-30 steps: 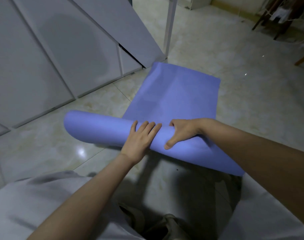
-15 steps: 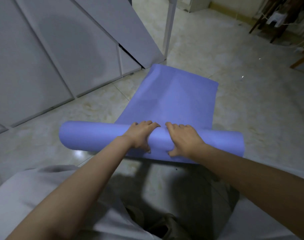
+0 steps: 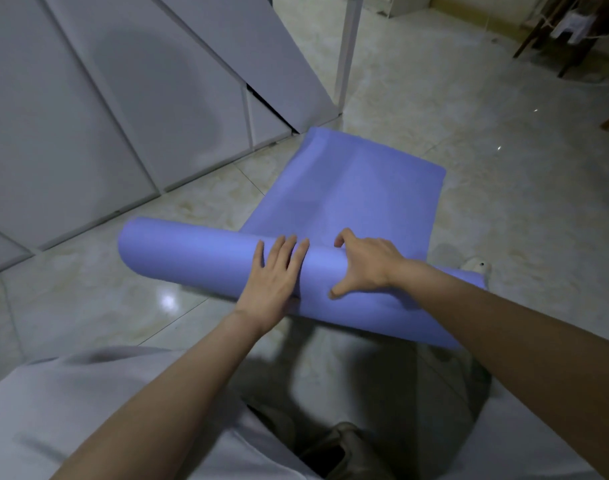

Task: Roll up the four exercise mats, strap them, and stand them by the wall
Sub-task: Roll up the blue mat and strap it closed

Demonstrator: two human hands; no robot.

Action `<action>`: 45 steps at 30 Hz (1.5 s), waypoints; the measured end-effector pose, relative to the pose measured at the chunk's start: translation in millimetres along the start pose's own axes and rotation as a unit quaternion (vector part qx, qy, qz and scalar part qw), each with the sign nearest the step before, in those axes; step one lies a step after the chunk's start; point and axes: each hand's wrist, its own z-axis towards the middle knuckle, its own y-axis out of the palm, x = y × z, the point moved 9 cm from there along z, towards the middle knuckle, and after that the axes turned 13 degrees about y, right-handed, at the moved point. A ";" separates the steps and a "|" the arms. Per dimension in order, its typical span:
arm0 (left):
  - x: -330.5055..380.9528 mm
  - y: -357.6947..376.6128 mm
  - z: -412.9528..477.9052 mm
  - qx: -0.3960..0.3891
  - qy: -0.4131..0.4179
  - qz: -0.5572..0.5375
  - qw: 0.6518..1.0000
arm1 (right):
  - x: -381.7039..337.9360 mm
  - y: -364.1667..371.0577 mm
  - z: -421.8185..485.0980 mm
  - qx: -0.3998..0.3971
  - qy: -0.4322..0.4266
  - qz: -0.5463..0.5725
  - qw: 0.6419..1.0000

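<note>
One soft periwinkle-blue foam exercise mat [image 3: 348, 202] in view, half rolled into a thick tube lying crosswise on the glossy pale marble tile floor [image 3: 504, 168], its flat remainder stretching away toward the grey panelled cabinet doors [image 3: 88, 116]; two bare hands on the roll, side by side near its middle. Left hand [image 3: 273, 278] flat and spread, palm pressed on top of the tube, gripping nothing; right hand [image 3: 365, 263] arched over it, fingers curled across the far side, thumb on the near side, clasping the roll
</note>
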 end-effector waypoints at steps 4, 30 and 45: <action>10.5 1.9 -0.1 -0.007 0.062 0.021 0.998 | 13.5 16.2 -5.3 -0.057 0.038 0.062 0.996; 5.3 26.7 10.1 -0.093 0.051 -0.148 0.983 | -27.5 29.0 -21.7 0.082 -0.056 -0.108 0.989; 18.6 6.1 6.1 0.040 0.142 -0.024 0.989 | -1.7 46.9 -3.5 -0.173 0.071 0.053 0.981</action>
